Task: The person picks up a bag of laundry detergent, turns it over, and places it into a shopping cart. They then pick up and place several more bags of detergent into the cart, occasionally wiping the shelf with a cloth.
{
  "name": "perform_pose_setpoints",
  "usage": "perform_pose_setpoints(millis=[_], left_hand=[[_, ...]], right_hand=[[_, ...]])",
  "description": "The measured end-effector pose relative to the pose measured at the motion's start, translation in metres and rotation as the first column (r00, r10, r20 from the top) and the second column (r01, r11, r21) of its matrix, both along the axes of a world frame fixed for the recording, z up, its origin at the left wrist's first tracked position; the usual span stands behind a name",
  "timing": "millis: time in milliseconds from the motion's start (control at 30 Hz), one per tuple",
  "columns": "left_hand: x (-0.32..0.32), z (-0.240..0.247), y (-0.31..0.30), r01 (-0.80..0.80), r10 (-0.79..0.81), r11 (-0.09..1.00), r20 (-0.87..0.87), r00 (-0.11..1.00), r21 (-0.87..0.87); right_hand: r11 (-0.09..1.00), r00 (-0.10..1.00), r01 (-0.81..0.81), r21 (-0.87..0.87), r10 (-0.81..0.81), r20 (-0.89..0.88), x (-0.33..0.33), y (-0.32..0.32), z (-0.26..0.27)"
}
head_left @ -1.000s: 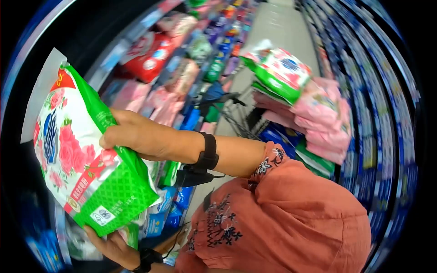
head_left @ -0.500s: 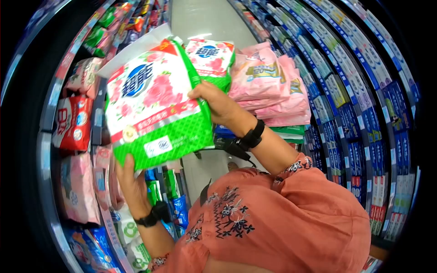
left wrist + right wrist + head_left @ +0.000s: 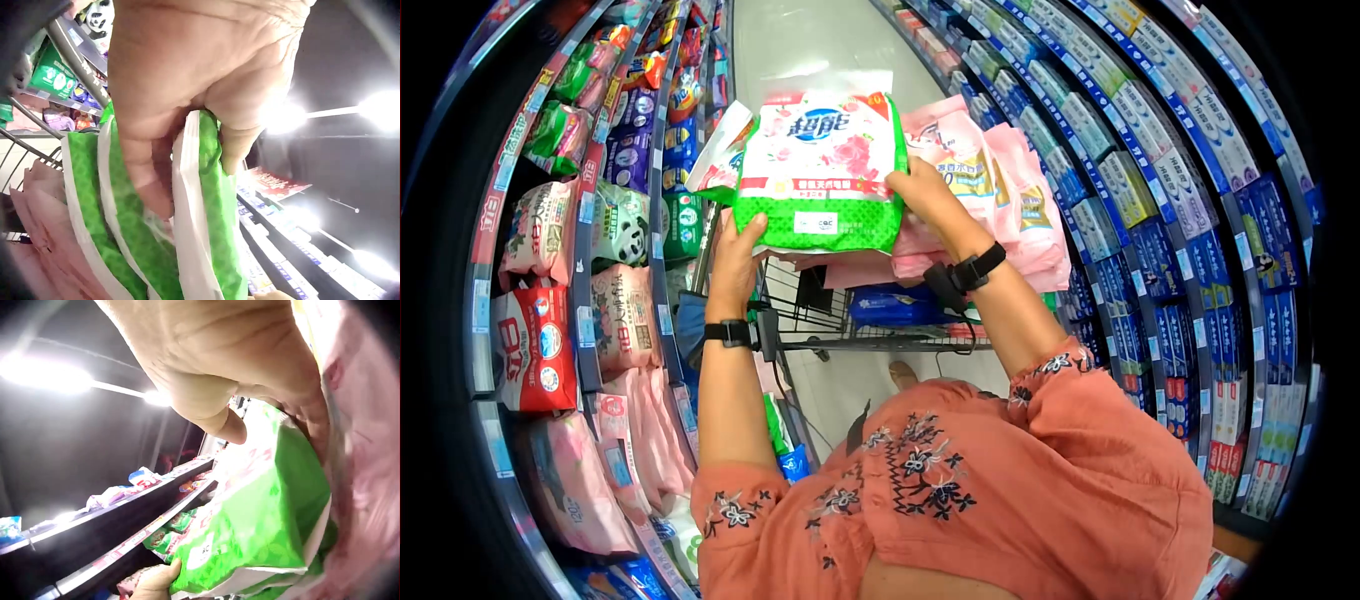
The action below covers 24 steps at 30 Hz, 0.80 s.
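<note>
A white and green bag of laundry powder (image 3: 825,165) with pink roses lies over the cart's load, printed face up. My left hand (image 3: 735,255) grips its lower left corner; in the left wrist view the thumb and fingers pinch the bag's edge (image 3: 209,187), with more green and white bags (image 3: 84,187) close beside it. My right hand (image 3: 930,200) holds the right side, thumb on the front and fingers behind, as the right wrist view shows. Another such bag (image 3: 718,150) pokes out at the left, mostly hidden. Pink bags (image 3: 990,190) are stacked against the right hand.
The wire shopping cart (image 3: 800,310) stands ahead of me, with a blue package (image 3: 900,305) low in it. Shelves of detergent bags (image 3: 535,345) line the left, and shelves of toothpaste boxes (image 3: 1170,250) the right. Pale floor (image 3: 800,40) runs between them.
The held bag has moved from the left shelf side, rightward and forward, onto the cart's pile, turning level. Both hands have kept hold of it, and the view has swung to face the cart.
</note>
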<state>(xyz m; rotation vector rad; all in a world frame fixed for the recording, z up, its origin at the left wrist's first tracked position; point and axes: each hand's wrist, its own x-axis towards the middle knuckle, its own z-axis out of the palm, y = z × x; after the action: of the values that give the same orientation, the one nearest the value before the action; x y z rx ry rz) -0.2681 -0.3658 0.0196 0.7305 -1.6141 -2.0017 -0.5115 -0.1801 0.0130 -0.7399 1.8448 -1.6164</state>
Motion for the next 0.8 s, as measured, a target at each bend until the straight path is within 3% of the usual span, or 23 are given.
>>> perform_pose_setpoints(millis=[33, 167, 200, 300, 400, 467, 533, 667, 700, 733, 800], left_hand=[[-0.003, -0.003, -0.001, -0.028, 0.027, 1.0, 0.092, 0.995, 0.005], [-0.009, -0.022, -0.007, 0.0, -0.005, 0.999, 0.095, 0.995, 0.053], [-0.008, -0.019, -0.006, 0.004, -0.005, 1.0, 0.141, 0.99, 0.008], [-0.005, -0.017, -0.005, -0.024, 0.065, 0.988, 0.27, 0.961, -0.153], [-0.003, -0.033, -0.007, -0.098, 0.238, 0.916, 0.331, 0.913, -0.389], [0.008, -0.061, -0.02, -0.144, 0.362, 0.803, 0.281, 0.889, -0.578], [0.03, -0.029, 0.003, -0.154, 0.323, 0.827, 0.233, 0.917, -0.541], [0.099, 0.025, 0.052, -0.298, 0.459, 0.758, 0.149, 0.876, -0.58], [0.12, 0.037, 0.063, -0.345, 0.498, 0.738, 0.123, 0.859, -0.579], [0.142, 0.049, 0.075, -0.397, 0.548, 0.707, 0.099, 0.83, -0.585], [0.189, 0.079, 0.107, -0.551, 0.66, 0.693, 0.101, 0.745, -0.465]], right_hand=[[0.999, 0.995, 0.011, 0.039, -0.008, -0.099, 0.0, 0.002, -0.003], [0.994, 0.897, 0.047, 0.103, 0.004, -0.442, -0.005, 0.002, -0.032], [0.992, 0.843, 0.064, 0.113, 0.007, -0.539, -0.004, 0.001, -0.036], [0.928, 0.746, 0.116, 0.355, 0.154, -0.647, 0.02, 0.012, 0.004], [0.929, 0.721, 0.124, 0.35, 0.158, -0.674, 0.025, 0.013, 0.006], [0.939, 0.675, 0.133, 0.317, 0.148, -0.723, 0.023, 0.015, 0.007], [0.953, 0.603, 0.142, 0.267, 0.131, -0.787, 0.022, 0.015, 0.011], [0.998, 0.458, 0.05, -0.044, -0.062, -0.887, 0.033, 0.005, 0.017], [0.988, 0.525, -0.082, -0.131, -0.069, -0.849, 0.043, 0.0, 0.031], [0.983, 0.663, -0.148, -0.11, 0.016, -0.748, 0.068, -0.002, 0.058], [0.942, 0.828, -0.315, -0.115, 0.214, -0.518, 0.116, -0.01, 0.093]])
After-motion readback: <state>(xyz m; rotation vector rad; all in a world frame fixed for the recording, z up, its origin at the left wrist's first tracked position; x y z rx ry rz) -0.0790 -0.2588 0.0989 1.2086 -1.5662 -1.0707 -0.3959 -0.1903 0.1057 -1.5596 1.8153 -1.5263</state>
